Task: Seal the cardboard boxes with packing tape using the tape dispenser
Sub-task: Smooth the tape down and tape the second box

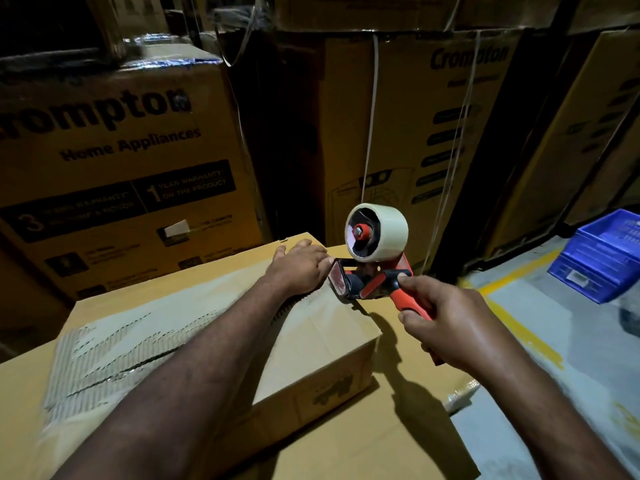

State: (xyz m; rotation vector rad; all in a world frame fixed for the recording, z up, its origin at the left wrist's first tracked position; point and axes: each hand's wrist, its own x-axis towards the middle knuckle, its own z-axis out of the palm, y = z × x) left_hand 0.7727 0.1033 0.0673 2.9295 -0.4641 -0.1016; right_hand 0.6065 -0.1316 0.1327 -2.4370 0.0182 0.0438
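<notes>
A brown cardboard box (322, 344) lies in front of me on a larger flat cardboard surface (377, 441), its top worn and peeled on the left. My left hand (299, 266) rests palm-down on the box's far right top edge, fingers fairly straight. My right hand (446, 323) grips the red handle of the tape dispenser (372, 284), which carries a roll of clear tape (377, 232). The dispenser's front end sits at the box's far right corner, right beside my left hand. Whether tape is stuck to the box there is hidden.
Tall printed cartons (114, 168) are stacked close behind and to the left, more cartons (433, 140) with white straps stand at the back right. A blue plastic crate (602, 258) sits on the grey floor (554, 341) with yellow lines at right.
</notes>
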